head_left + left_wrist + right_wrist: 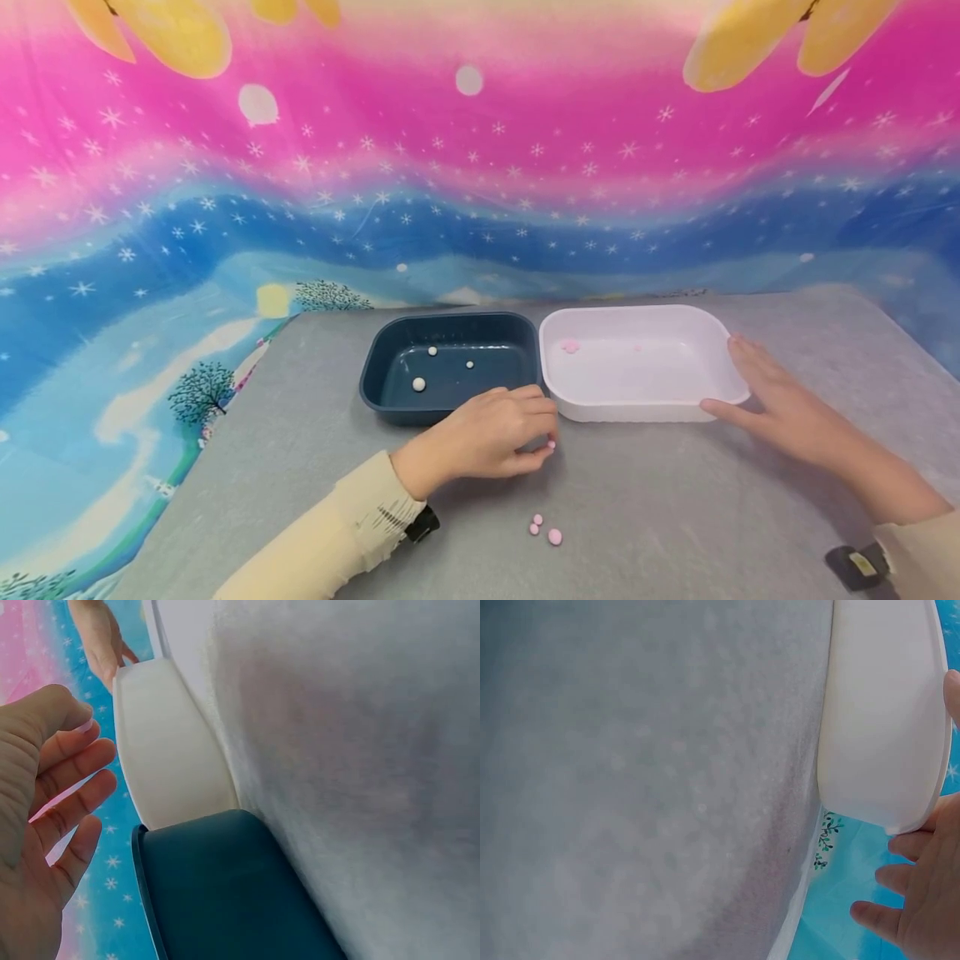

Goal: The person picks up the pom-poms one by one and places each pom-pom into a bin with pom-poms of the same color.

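My left hand (491, 433) pinches a small pink ball (551, 445) between thumb and fingertips, just in front of where two trays meet. In the left wrist view that pink ball (87, 726) shows under the thumb tip, with the other fingers loosely bent. My right hand (795, 408) rests against the right end of the white tray (645, 411), thumb at the front corner and straight fingers along the side. Inside the white tray lie a few pink pieces (571, 346). Three loose pink balls (555, 537) sit on the table below my left hand.
A dark blue tray (375, 392) stands left of the white one, nearly side by side. It holds three white balls (419, 384) of differing sizes. Both trays stand on a grey table (675, 517), with a colourful printed cloth (465, 167) hanging behind.
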Available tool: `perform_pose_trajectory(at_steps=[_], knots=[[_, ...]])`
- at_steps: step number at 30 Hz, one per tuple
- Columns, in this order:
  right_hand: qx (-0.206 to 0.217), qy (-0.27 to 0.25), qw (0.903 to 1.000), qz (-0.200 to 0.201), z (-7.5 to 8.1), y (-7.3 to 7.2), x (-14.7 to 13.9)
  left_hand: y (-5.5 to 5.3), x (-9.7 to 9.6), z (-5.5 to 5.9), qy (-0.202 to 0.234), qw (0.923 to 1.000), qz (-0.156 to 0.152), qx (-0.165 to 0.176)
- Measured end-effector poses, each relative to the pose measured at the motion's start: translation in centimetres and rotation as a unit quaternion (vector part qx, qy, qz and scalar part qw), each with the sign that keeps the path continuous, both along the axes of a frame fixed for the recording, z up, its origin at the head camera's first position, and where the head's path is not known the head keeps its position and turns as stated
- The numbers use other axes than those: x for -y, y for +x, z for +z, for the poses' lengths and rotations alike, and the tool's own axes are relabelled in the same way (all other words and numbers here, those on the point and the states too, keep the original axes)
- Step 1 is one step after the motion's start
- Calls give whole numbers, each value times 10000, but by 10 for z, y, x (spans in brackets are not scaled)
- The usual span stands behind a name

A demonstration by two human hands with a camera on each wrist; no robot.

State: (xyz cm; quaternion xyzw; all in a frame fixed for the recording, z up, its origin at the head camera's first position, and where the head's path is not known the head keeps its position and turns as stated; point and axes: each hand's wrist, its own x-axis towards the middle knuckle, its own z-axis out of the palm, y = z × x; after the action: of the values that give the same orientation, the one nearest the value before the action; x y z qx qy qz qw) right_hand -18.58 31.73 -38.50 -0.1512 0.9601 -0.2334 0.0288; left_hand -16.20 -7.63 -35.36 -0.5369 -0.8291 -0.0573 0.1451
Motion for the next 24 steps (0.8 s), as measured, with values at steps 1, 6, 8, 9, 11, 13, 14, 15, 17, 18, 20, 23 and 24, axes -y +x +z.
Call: perform_pose_trajectory(at_steps=[1,6,8,9,11,13,14,15,17,18,20,23,24], knots=[[-12,-10,10000,5,0,0,0,-2,-2,0,51,10000,-25,-6],[9,-19,10000,10,0,1,0,-11,-9,2,345,9992,-152,-110],[16,-18,10000,2,1,0,0,-14,-11,3,429,9988,-170,-142],[20,-21,10000,-8,1,0,0,-15,-12,3,479,9986,-179,-141],[21,-14,10000,-34,2,0,0,-18,-13,5,591,9980,-192,-152],[25,1,10000,-39,2,-1,0,-21,-15,6,691,9972,-212,-163],[30,10,10000,-44,2,-1,0,-22,-16,7,759,9967,-236,-169],[33,22,10000,-41,2,-1,1,-23,-16,7,828,9961,-252,-167],[40,43,10000,-29,2,-1,1,-25,-17,7,933,9951,-272,-154],[38,46,10000,-12,2,-1,1,-26,-18,7,970,9948,-271,-153],[33,34,10000,1,2,0,1,-28,-19,7,1037,9942,-253,-150],[20,-3,10000,8,2,1,2,-32,-20,7,1065,9940,-158,-206],[20,-15,10000,11,2,1,2,-33,-20,7,1055,9941,-112,-222]])
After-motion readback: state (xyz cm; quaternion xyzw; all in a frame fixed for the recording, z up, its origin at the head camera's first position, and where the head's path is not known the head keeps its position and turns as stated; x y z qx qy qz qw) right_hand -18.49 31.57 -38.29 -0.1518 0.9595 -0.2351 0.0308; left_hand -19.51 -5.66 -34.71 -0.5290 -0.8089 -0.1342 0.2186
